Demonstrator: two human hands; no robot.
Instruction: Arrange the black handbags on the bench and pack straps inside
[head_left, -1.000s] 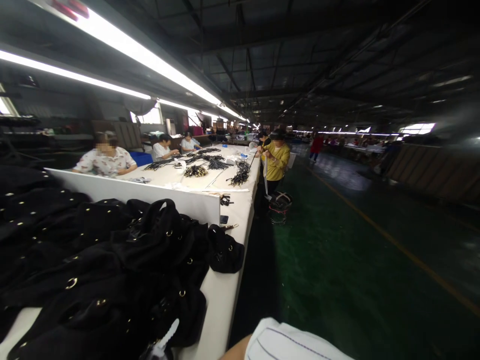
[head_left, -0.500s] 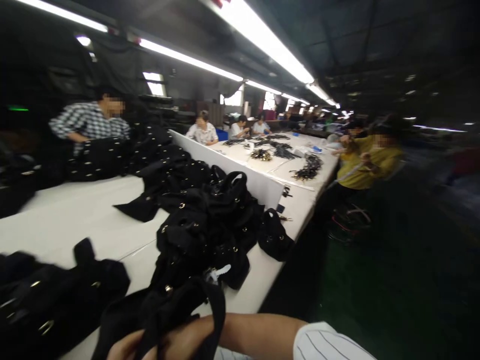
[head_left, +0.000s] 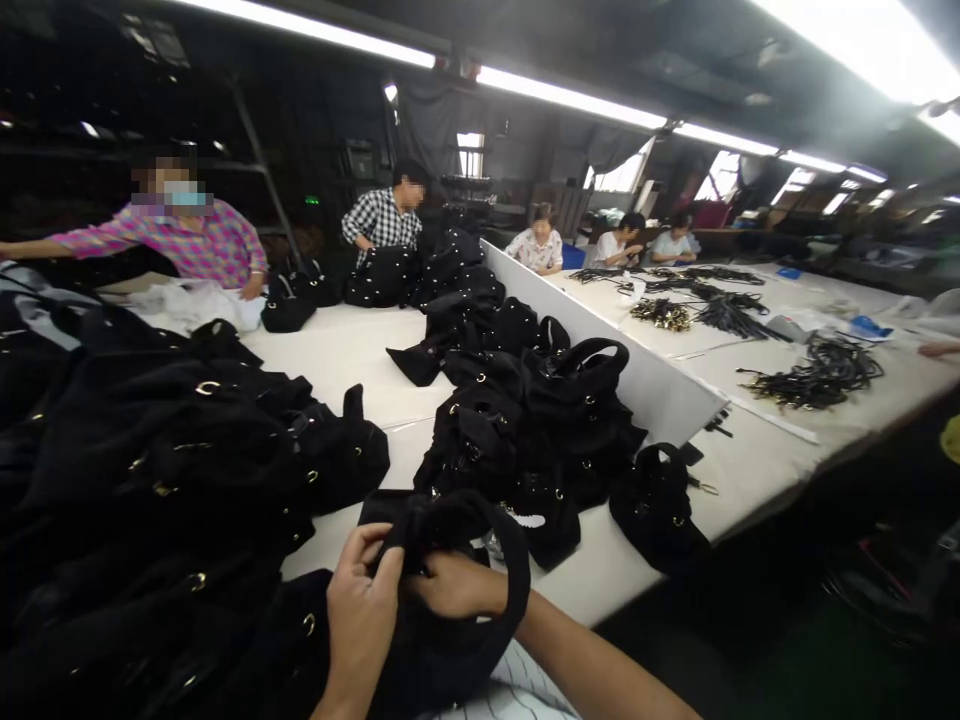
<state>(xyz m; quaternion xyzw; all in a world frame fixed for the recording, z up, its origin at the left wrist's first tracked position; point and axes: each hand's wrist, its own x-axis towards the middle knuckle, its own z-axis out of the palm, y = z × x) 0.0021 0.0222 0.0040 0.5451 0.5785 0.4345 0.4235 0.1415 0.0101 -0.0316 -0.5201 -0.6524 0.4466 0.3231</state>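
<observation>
Both my hands are closed on a black fabric bag held at the near edge of the white table. My left hand grips its top edge, thumb over the fabric. My right hand pinches the same bag just to the right, under its looping handle. A heap of black bags with gold rings lies to the left of my hands. Another pile of black bags sits just beyond them.
A white divider board runs down the table. Bundles of black straps lie on the right half. Several seated people work along the far side, one in a pink plaid shirt, one in a checked shirt. Dark floor lies to the right.
The view has swung left from the aisle to the table. My hands have come into view, closed on a black bag in front of me.
</observation>
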